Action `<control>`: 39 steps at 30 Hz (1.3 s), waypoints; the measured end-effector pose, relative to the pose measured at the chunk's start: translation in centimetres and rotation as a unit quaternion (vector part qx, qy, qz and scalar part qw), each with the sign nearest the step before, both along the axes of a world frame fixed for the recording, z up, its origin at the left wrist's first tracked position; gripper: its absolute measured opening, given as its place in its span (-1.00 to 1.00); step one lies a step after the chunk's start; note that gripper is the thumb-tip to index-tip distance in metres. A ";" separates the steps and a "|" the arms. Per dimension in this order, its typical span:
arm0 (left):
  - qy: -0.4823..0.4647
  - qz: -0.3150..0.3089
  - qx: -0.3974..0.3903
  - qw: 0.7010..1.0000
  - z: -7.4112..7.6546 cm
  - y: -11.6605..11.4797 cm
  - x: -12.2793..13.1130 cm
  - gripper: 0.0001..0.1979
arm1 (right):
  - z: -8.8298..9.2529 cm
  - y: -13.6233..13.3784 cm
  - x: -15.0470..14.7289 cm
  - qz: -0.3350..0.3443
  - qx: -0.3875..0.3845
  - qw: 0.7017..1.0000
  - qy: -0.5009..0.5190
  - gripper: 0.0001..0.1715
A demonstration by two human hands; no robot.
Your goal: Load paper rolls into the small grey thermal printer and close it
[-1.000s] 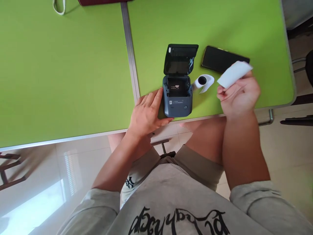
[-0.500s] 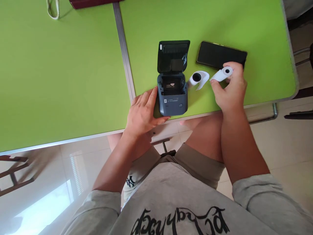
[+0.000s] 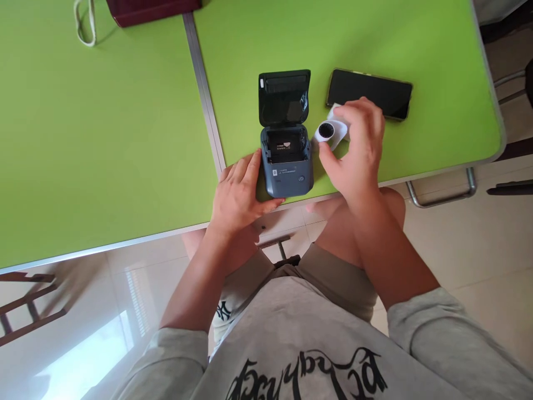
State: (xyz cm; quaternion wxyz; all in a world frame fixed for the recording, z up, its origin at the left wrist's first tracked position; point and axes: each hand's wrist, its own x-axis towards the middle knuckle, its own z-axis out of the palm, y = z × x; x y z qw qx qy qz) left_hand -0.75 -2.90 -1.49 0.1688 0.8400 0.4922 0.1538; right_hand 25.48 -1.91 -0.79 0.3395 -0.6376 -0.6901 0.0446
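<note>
A dark blue-grey label printer (image 3: 287, 179) stands near the table's front edge with its black lid tipped back and its paper bay exposed. Against its left side and front corner rests my left hand (image 3: 237, 191), fingers along the side and thumb at the front, steadying it. Just right of the printer, a white paper roll (image 3: 338, 136) shows a wide black core. My right hand (image 3: 360, 144) curls over this roll, thumb at its lower edge. Another piece of white paper (image 3: 333, 111) shows under the index finger; my fingers hide the rest of it.
A black phone (image 3: 375, 91) lies behind my right hand. At the far left stand a dark red box (image 3: 154, 11) and a white cord loop (image 3: 85, 28). A metal seam (image 3: 204, 89) crosses the green table (image 3: 104, 128) left of the printer.
My right hand has moved left from beside the phone, carrying a small paper roll to the roll near the printer. The small roll's core is now out of sight. My left hand stays at the printer.
</note>
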 end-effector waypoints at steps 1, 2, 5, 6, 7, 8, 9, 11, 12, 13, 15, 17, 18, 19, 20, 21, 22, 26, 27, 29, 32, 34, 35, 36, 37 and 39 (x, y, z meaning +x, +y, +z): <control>-0.001 -0.001 0.000 1.000 0.0 0.0 0.0 0.09 | -0.3 0.0 0.1 -0.005 0.004 1.000 0.004 -0.51; -0.002 -0.001 0.001 1.000 0.0 0.0 0.0 0.08 | -0.7 0.0 0.2 -0.008 0.006 1.000 0.009 -0.52; -0.004 -0.003 0.001 1.000 0.1 0.0 0.0 0.08 | -1.2 -0.4 0.4 -0.014 0.007 0.999 0.030 -0.60; -0.004 -0.004 0.001 1.000 0.1 0.0 0.0 0.08 | -1.2 -0.6 0.4 -0.019 0.009 0.999 0.037 -0.62; -0.005 -0.004 0.000 1.000 0.1 0.0 0.0 0.07 | -1.1 -0.8 0.3 -0.024 0.010 0.999 0.040 -0.63; -0.006 -0.005 -0.001 1.000 0.1 0.0 0.0 0.07 | -1.0 -1.0 0.1 -0.027 0.010 0.999 0.042 -0.64; -0.007 -0.006 -0.001 1.000 0.1 0.0 0.0 0.07 | -0.9 -1.2 -0.1 -0.026 0.008 0.999 0.040 -0.62; -0.004 -0.007 -0.004 1.000 0.1 -0.1 0.0 0.07 | -0.7 -1.3 -0.4 -0.014 -0.001 0.999 0.034 -0.57; -0.002 -0.005 -0.005 1.000 0.1 -0.1 0.0 0.08 | -0.7 -1.3 -0.6 -0.006 -0.009 0.999 0.033 -0.54; 0.000 -0.004 -0.006 1.000 0.1 0.0 0.0 0.08 | -0.8 -1.3 -0.6 0.001 -0.016 0.999 0.033 -0.52; 0.003 -0.002 -0.008 1.000 0.1 0.0 0.0 0.09 | -1.1 -1.1 -0.6 0.014 -0.025 0.999 0.040 -0.50; 0.002 -0.003 -0.006 1.000 0.0 0.0 -0.1 0.10 | -1.4 -1.0 -0.4 0.033 -0.025 0.998 0.056 -0.47; 0.000 -0.004 -0.005 1.000 0.0 0.1 -0.1 0.10 | -1.6 -1.0 -0.3 0.043 -0.025 0.997 0.066 -0.45; -0.002 -0.005 -0.003 1.000 -0.1 0.1 -0.1 0.11 | -1.7 -1.1 -0.2 0.052 -0.028 0.995 0.075 -0.43; -0.004 -0.006 -0.001 1.000 -0.1 0.1 -0.1 0.11 | -1.8 -1.2 -0.1 0.059 -0.032 0.994 0.085 -0.41; -0.006 -0.006 0.001 1.000 -0.1 0.1 -0.1 0.11 | -1.9 -1.3 -0.1 0.061 -0.038 0.993 0.093 -0.40; -0.007 -0.006 0.001 1.000 -0.1 0.1 -0.1 0.11 | -1.9 -1.4 0.0 0.059 -0.043 0.992 0.099 -0.40; -0.006 -0.004 -0.004 1.000 -0.1 0.1 -0.1 0.11 | -2.1 -1.8 0.3 0.038 -0.026 0.991 0.129 -0.55; -0.005 -0.004 -0.006 1.000 0.0 0.1 -0.1 0.11 | -2.1 -1.8 0.4 0.039 -0.014 0.990 0.137 -0.60; -0.005 -0.004 -0.007 1.000 0.0 0.0 -0.1 0.11 | -2.1 -1.8 0.5 0.043 0.007 0.988 0.147 -0.69; -0.008 -0.002 -0.008 1.000 0.0 0.0 -0.1 0.10 | -1.9 -1.6 0.5 0.047 0.015 0.991 0.126 -0.80; -0.010 -0.003 -0.009 1.000 -0.1 0.1 -0.1 0.09 | -1.7 -1.4 0.5 0.049 0.004 0.993 0.109 -0.80; -0.011 -0.004 -0.008 1.000 -0.1 0.1 -0.1 0.09 | -1.7 -1.3 0.4 0.051 -0.005 0.993 0.107 -0.77; -0.012 -0.006 -0.006 1.000 -0.1 0.0 -0.1 0.10 | -1.6 -1.3 0.4 0.050 -0.015 0.993 0.107 -0.74; -0.012 -0.008 -0.004 1.000 -0.1 0.0 -0.1 0.10 | -1.6 -1.3 0.3 0.048 -0.025 0.993 0.105 -0.71; -0.013 -0.009 -0.001 1.000 0.0 0.0 -0.1 0.10 | -1.4 -1.4 0.3 0.041 -0.037 0.994 0.095 -0.66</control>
